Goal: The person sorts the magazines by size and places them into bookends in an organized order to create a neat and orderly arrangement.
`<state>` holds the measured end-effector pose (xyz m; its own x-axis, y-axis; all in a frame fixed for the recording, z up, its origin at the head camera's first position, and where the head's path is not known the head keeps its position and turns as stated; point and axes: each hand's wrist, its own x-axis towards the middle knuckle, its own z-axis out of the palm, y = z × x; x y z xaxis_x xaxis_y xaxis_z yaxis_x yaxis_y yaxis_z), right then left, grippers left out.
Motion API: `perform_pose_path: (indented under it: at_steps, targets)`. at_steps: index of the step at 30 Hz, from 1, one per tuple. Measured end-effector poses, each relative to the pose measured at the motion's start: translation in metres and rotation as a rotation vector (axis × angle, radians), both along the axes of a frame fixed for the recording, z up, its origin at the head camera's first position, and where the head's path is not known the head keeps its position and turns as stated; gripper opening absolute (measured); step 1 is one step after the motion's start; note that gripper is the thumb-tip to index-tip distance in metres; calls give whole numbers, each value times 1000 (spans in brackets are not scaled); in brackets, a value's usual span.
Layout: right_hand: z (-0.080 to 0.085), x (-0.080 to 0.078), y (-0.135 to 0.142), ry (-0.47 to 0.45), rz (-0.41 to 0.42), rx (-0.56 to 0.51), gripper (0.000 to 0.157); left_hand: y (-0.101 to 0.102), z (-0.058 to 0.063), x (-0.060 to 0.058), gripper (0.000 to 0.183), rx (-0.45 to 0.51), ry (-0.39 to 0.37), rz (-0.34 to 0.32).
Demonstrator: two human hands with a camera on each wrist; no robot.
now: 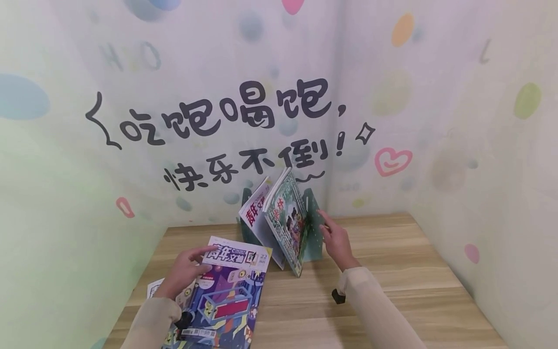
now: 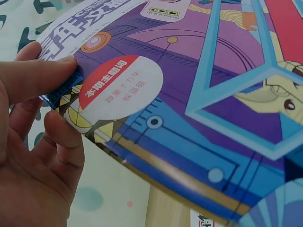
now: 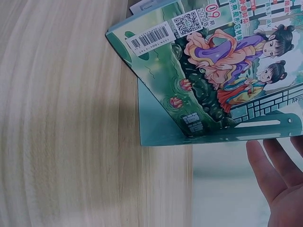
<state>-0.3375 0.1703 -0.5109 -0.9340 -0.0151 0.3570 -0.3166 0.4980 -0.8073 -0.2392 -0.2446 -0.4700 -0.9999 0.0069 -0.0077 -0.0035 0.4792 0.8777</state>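
Note:
My left hand pinches the left edge of a purple magazine between thumb and fingers. In the left wrist view the thumb lies on its cover, with fingers curled behind the edge. My right hand rests its fingertips against the outer side of the teal bookend's right wall. Inside the bookend lean a green illustrated magazine and, left of it, a magazine with a white cover. The right wrist view shows the green magazine tilted against that wall, with straight fingers outside.
Another magazine lies on the wooden table at the left, mostly hidden behind the left arm and the purple magazine. A pale printed wall hanging with dark lettering rises behind the bookend and along both sides.

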Motion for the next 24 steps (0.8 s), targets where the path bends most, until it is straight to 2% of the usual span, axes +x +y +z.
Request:
perform_pose_path:
  at_steps: [13,24]
  targets:
    - [-3,-3,3,5,-6,22,46,3,4,0,45,26,9,1]
    - [-2,-2,0,0,-20,34,46,6,6,2,48,1,65,-7]
